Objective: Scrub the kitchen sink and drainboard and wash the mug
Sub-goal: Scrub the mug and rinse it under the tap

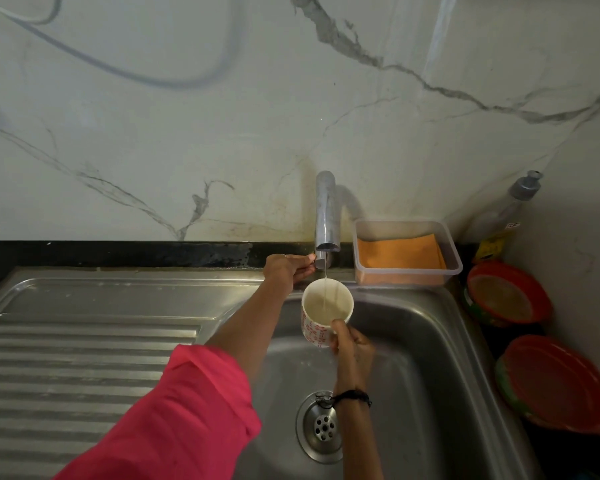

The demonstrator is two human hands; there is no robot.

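While water runs, steel drainboard (84, 358) and sink (430, 358) meet marble wall (187, 116).

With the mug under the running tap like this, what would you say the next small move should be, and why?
Probably keep the mug steady under the thin stream a moment longer, then turn the tap off. The right hand grips the mug upright over the sink and water is collecting inside, while the left hand is already at the tap's handle, ready to shut it.
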